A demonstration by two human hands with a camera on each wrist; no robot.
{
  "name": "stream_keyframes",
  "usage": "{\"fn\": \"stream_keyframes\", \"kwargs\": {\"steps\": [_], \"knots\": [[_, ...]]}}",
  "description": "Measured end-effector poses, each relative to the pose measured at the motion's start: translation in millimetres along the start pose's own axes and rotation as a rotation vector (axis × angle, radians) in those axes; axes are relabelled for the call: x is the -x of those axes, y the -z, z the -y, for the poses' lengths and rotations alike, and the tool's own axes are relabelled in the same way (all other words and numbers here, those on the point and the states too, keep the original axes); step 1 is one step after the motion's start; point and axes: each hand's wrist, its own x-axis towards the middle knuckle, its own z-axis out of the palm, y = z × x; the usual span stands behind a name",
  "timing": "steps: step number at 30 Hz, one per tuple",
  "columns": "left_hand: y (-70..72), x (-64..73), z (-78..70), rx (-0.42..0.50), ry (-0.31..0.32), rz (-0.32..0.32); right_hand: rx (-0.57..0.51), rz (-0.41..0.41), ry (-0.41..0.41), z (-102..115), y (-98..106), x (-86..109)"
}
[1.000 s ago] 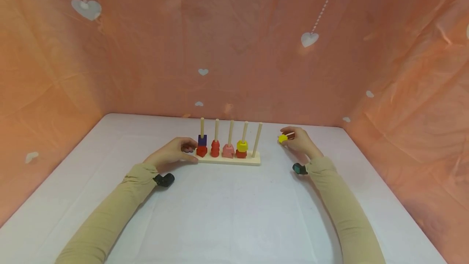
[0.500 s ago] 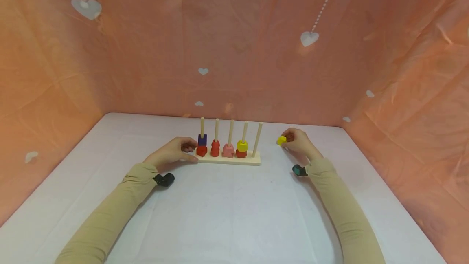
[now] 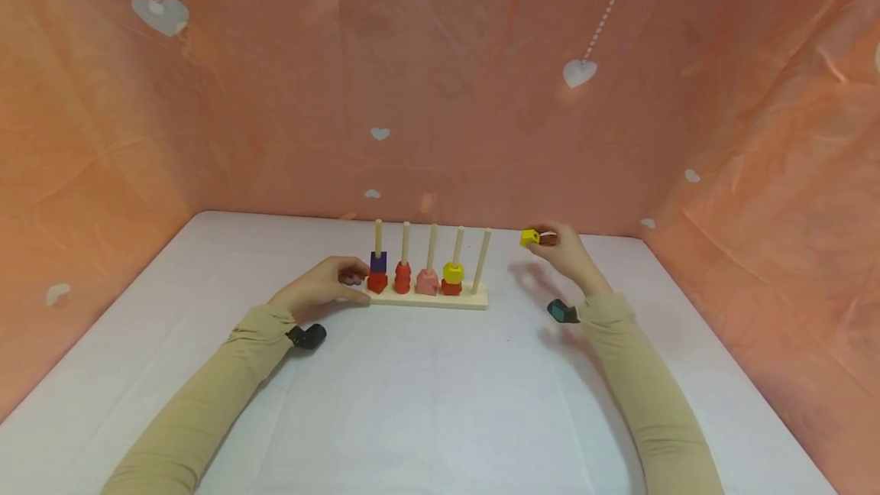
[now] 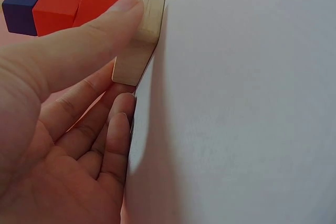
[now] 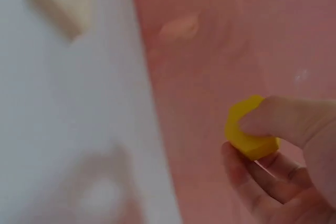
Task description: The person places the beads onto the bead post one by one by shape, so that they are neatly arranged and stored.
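A wooden peg rack (image 3: 429, 302) stands mid-table with several upright pegs. My left hand (image 3: 323, 281) grips its left end. In the left wrist view, the thumb lies against the wooden base (image 4: 134, 66), with the fingers behind. A dark blue block (image 3: 378, 262) tops red ones on the leftmost peg. Other pegs carry red beads (image 3: 402, 279), a pink bead (image 3: 427, 283), and a yellow bead over red (image 3: 452, 273); the rightmost peg (image 3: 481, 262) is bare. Right of the rack, my right hand (image 3: 567, 250) pinches a loose yellow, many-sided bead (image 5: 257, 148) above the table.
A white cloth covers the table (image 3: 426, 388). Behind and at both sides hangs a pinkish-orange curtain (image 3: 440, 98) with pale hearts. Each wrist wears a small black camera, such as the right wrist camera (image 3: 562, 312).
My right hand dips slightly and turns the yellow bead, then rises off the table with it. The left hand and the rack stay in place.
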Motion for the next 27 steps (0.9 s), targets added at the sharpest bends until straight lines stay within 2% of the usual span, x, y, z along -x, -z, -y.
{"fn": "stream_keyframes", "kwargs": {"steps": [3, 9, 15, 20, 27], "knots": [[-0.1, 1.3, -1.1, 0.005, 0.008, 0.002, -0.061, -0.04, 0.036, 15.7, 0.8, -0.5], [0.5, 1.5, -0.9, -0.016, -0.01, 0.0, -0.201, -0.153, 0.161, 53.4, -1.8, -2.1], [1.7, 1.8, -3.7, -0.002, 0.019, 0.001, -0.363, -0.223, 0.232, 94.3, -11.6, 1.9], [2.8, 1.7, -5.1, -0.014, 0.016, -0.002, -0.381, -0.174, 0.303, 114.6, -23.9, 4.0], [1.9, 1.6, -3.7, 0.013, 0.021, 0.004, -0.364, -0.072, 0.329, 114.3, -43.7, 2.6]]}}
